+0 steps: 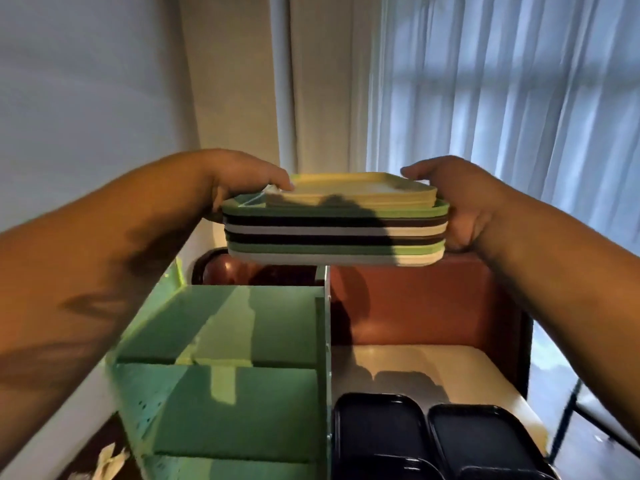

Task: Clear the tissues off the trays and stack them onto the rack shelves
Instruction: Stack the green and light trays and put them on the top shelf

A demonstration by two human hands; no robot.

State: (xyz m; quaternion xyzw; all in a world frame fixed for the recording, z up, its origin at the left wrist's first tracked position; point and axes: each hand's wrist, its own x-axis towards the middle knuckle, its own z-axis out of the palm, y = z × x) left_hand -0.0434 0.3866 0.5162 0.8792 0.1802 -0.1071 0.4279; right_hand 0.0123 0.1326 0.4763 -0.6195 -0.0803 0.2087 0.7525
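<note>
I hold a stack of several trays (334,230) in the air, level, above the green rack (221,341). The stack has green, black, grey and white trays, with a smaller pale yellow tray on top. My left hand (235,181) grips the stack's left end, thumb on top. On the right end my right hand (453,206) grips with fingers under the stack. No tissue shows on the top tray. The rack's green shelves step down below the stack, and its upright side panel (323,358) stands under the stack's middle.
Two dark trays (433,441) lie on a cream table (415,362) right of the rack. A brown padded seat back (415,299) stands behind the table. White crumpled paper (107,459) lies at the lower left. Curtains (502,98) hang beyond.
</note>
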